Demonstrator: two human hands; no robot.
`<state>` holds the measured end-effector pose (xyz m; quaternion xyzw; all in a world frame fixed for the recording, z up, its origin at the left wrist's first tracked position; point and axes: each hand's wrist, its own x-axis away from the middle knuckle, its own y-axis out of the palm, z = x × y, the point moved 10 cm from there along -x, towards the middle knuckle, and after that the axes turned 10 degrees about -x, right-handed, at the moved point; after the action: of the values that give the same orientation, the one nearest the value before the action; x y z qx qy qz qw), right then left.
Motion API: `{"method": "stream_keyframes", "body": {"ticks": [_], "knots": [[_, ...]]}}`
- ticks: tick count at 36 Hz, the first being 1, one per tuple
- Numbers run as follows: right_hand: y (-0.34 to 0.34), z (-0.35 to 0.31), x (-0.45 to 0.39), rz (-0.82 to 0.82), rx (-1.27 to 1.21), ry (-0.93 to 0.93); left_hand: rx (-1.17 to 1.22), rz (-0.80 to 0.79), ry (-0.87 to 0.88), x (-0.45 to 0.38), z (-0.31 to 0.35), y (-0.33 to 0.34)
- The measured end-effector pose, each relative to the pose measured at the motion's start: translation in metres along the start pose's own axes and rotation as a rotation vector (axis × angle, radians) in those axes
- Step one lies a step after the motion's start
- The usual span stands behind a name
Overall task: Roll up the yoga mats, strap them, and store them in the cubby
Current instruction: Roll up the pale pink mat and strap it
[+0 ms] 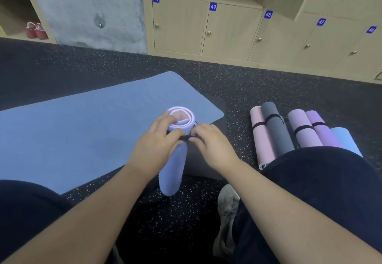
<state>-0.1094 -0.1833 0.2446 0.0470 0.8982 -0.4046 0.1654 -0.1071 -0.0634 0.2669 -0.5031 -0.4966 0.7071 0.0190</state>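
**Almost strapped, easy to botch**

Honestly could go loose from here: strap (pixel 187 138) slipping out of a pinch before it fastens, letting the roll (pixel 173 160) spring open. Could tip too, standing on end on the floor. Left hand (pixel 157 143) curled round the roll near its top, thumb on the strap; right hand (pixel 210 146) pinching the strap from the right, fingertips nearly meeting. Roll directly under both hands, between the knees. Flat blue mat (pixel 82 131) to the left, strapped mats (pixel 289 131) piled right, lockers (pixel 227 30) far.
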Motion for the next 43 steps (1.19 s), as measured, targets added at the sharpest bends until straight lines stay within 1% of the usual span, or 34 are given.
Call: {"method": "stream_keyframes", "body": {"ticks": [4, 7, 11, 17, 21, 24, 27, 29, 31, 33, 36, 38, 43], "knots": [[0.007, -0.001, -0.001, -0.009, -0.019, 0.005, -0.225, 0.167, -0.025, 0.000, 0.005, -0.014], [0.010, 0.002, -0.001, -0.020, -0.038, 0.023, -0.327, 0.189, -0.034, 0.000, 0.007, -0.015], [0.010, 0.001, -0.001, -0.025, -0.035, 0.018, -0.370, 0.151, -0.033, 0.001, 0.010, -0.011], [0.025, 0.000, 0.003, -0.083, 0.023, 0.010, -0.355, 0.066, 0.008, -0.003, 0.011, -0.004], [0.024, 0.003, 0.004, -0.076, 0.028, 0.049, -0.232, 0.005, 0.055, -0.002, 0.012, 0.002], [0.022, 0.009, 0.004, -0.079, 0.049, 0.093, -0.186, -0.065, 0.087, 0.007, 0.006, 0.009], [0.023, 0.023, 0.004, -0.102, 0.151, 0.161, -0.170, -0.118, 0.021, 0.016, -0.010, 0.014], [0.023, 0.029, 0.003, -0.097, 0.185, 0.186, -0.138, -0.172, -0.077, 0.023, -0.024, 0.017], [0.022, 0.029, 0.000, -0.080, 0.203, 0.176, -0.122, -0.227, -0.174, 0.028, -0.037, 0.018], [0.023, 0.026, -0.002, -0.067, 0.231, 0.149, -0.110, -0.243, -0.236, 0.031, -0.049, 0.017], [0.025, 0.026, -0.003, -0.060, 0.257, 0.136, -0.118, -0.243, -0.228, 0.034, -0.061, 0.018], [0.026, 0.027, -0.003, -0.041, 0.269, 0.114, -0.131, -0.271, -0.219, 0.036, -0.066, 0.023], [0.021, 0.016, -0.002, 0.113, 0.266, 0.005, -0.077, -0.340, -0.282, 0.043, -0.076, 0.036]]}}
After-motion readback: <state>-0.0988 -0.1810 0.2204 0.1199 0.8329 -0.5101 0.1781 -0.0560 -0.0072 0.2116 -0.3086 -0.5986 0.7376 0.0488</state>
